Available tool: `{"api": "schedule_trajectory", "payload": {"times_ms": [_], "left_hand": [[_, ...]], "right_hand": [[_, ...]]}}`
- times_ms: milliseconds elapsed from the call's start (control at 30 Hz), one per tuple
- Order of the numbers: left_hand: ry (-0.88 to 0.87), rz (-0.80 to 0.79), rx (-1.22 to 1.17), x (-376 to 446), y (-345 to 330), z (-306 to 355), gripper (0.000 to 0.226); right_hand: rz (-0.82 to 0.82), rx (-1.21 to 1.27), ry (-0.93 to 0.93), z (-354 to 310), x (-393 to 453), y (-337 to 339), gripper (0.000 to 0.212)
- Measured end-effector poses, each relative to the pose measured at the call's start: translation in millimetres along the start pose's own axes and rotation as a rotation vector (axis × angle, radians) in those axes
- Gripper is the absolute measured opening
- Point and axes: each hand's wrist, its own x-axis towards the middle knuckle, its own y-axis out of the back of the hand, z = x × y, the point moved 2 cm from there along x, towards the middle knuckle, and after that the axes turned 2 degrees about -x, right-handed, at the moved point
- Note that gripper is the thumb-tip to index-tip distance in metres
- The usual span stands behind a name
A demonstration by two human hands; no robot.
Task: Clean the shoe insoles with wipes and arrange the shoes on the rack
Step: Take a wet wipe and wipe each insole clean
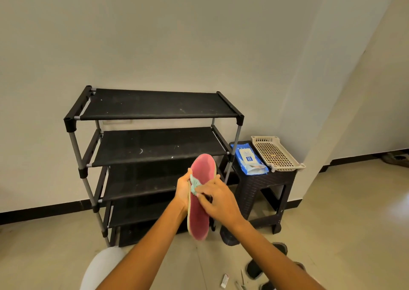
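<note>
Wiping along the pink insole [200,203], long axis running near-to-far: left hand [183,190] is clamping its left edge mid-length, right hand [215,197] is pinching the green wipe [195,184] against the face, toe end beyond.

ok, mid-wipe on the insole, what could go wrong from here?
1. The left hand pinches the insole only at one edge; pressure from the right hand with the wipe could bend it or knock it loose.
2. Shoes and small litter lie on the floor near the person, so a step toward the rack risks a trip.
3. The wipes pack looks open and may dry out.
</note>
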Motion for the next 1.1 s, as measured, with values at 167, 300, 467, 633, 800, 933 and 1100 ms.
{"api": "schedule_trajectory", "payload": {"times_ms": [167, 300, 467, 633, 800, 933, 1100], "left_hand": [[-0.025, 0.02, 0.058, 1.3, 5.1, 8.8, 0.054], [-0.039, -0.046, 0.074, 3.4, -12.0, 2.3, 0.05], [-0.002, -0.063, 0.002, 4.6, -11.0, 5.4, 0.066], [-0.005, 0.024, -0.025, 3.0, 2.6, 1.9, 0.07], [-0.031, 0.044, -0.018, 4.5, -11.6, 10.4, 0.067], [-0.017, 0.041, -0.045, 1.8, -11.0, 8.8, 0.063], [-0.049, -0.037, -0.07, -10.2, -9.6, -1.6, 0.048]], "right_hand": [[-0.036, 0.188, -0.097, 8.9, 12.1, 10.8, 0.018], [0.055, 0.036, -0.317, 30.0, 43.8, 20.9, 0.023], [0.003, -0.026, -0.034, -2.3, 14.4, 9.4, 0.02], [0.039, 0.132, -0.201, 11.0, -4.4, -0.8, 0.013], [-0.033, 0.342, -0.438, 9.4, -1.5, 0.1, 0.026], [-0.056, 0.15, -0.345, 2.7, -0.8, 8.8, 0.022], [0.135, -0.1, -0.391, 30.3, 38.7, 32.5, 0.023]]}}
